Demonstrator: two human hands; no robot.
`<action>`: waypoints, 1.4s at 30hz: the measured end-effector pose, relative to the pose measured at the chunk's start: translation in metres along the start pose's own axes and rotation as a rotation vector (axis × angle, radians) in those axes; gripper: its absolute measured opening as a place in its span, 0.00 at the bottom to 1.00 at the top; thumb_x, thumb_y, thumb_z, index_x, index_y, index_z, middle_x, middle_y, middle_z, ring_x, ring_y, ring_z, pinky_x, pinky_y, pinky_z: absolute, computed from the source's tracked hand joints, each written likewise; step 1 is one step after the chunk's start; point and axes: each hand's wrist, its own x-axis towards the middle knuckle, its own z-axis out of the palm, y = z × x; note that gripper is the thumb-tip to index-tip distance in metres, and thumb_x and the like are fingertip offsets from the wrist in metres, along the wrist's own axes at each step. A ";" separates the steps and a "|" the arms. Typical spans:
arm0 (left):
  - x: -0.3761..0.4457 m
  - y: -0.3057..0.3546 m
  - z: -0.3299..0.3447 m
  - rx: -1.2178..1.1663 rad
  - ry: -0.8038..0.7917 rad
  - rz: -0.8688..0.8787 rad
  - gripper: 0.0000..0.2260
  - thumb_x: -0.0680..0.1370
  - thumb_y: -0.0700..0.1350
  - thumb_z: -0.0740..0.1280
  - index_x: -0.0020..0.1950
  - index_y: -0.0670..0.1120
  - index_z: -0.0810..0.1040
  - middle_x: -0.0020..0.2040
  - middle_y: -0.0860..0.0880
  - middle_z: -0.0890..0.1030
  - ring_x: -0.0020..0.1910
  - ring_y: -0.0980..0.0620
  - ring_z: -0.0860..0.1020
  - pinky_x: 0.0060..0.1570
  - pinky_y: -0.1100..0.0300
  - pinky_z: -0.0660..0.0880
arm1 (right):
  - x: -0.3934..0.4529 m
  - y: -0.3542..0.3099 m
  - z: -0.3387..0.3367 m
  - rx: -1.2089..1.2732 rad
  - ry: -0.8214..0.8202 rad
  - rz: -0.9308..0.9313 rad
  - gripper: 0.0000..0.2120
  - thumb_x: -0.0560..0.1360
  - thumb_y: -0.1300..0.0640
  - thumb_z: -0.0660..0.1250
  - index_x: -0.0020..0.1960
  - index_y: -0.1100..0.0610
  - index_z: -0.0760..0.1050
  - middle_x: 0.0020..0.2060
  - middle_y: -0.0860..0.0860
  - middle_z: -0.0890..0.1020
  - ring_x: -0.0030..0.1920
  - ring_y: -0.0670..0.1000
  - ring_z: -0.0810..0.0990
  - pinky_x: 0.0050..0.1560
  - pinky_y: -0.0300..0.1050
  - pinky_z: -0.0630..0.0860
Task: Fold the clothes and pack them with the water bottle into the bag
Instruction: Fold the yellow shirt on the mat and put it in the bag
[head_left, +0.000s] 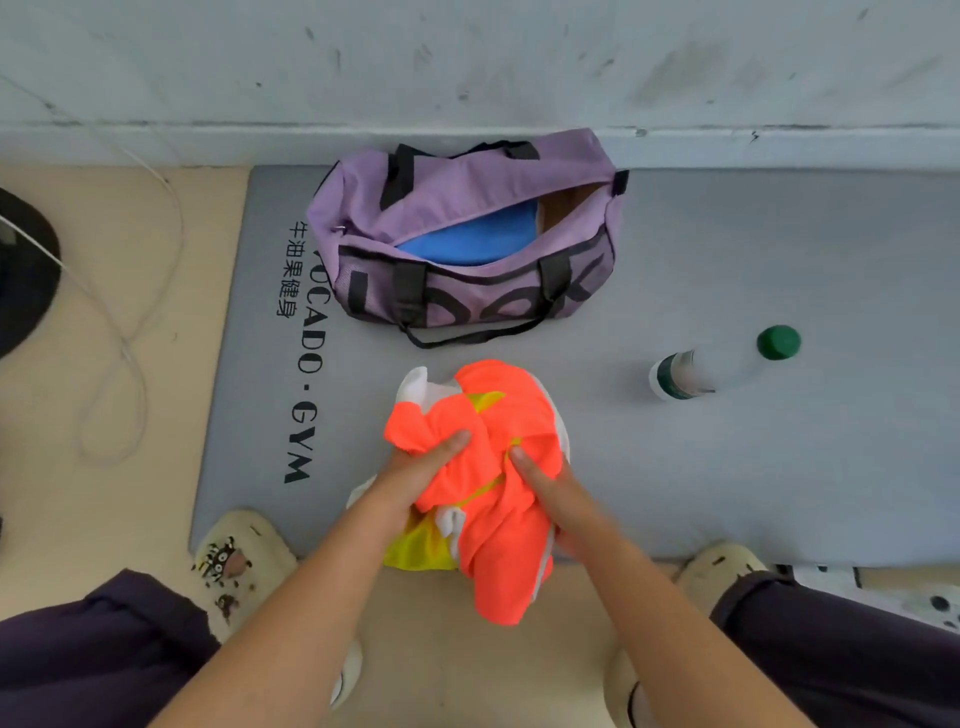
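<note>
Both of my forearms reach down from the bottom of the view, and between them I hold a bunched orange garment (498, 467) with yellow and white patches, lifted over the near edge of the grey gym mat (727, 467). My left hand (421, 470) grips the cloth from the left, thumb laid across the top and fingers curled underneath; my right hand (553, 488) clutches it from the right, thumb pressed into the fabric, the other fingers hidden behind the folds. A tail of the garment hangs down past the mat's edge over the beige floor. Beyond it, near the wall, the purple duffel bag (467, 239) sits on the mat with its zip open, and something blue (478, 239) lies inside the opening. To the right of the garment and well apart from it, the clear water bottle (680, 375) lies on its side on the mat, its green cap (778, 342) toward the right. My cream slippers (244, 561) rest at the mat's near edge. A white cord (135, 332) loops on the floor at left.
</note>
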 end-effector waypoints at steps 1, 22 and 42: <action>0.000 -0.003 0.012 -0.050 -0.036 -0.013 0.42 0.55 0.60 0.80 0.66 0.48 0.75 0.59 0.49 0.83 0.54 0.54 0.82 0.58 0.55 0.77 | -0.001 -0.001 -0.005 0.015 0.030 -0.024 0.42 0.59 0.35 0.80 0.68 0.47 0.71 0.61 0.51 0.81 0.60 0.53 0.80 0.64 0.59 0.74; 0.029 0.043 0.152 0.132 -0.029 0.204 0.43 0.57 0.57 0.81 0.69 0.53 0.69 0.62 0.51 0.79 0.57 0.52 0.80 0.62 0.52 0.75 | 0.007 -0.131 -0.155 -0.329 0.664 -0.593 0.23 0.62 0.44 0.80 0.50 0.41 0.72 0.41 0.32 0.80 0.39 0.37 0.78 0.36 0.29 0.71; 0.049 0.067 0.164 0.454 0.007 0.117 0.49 0.50 0.71 0.74 0.68 0.53 0.73 0.65 0.46 0.77 0.63 0.45 0.77 0.66 0.48 0.72 | 0.078 -0.205 -0.138 -0.468 0.510 -0.603 0.47 0.65 0.46 0.79 0.75 0.54 0.58 0.65 0.52 0.71 0.64 0.52 0.71 0.64 0.47 0.70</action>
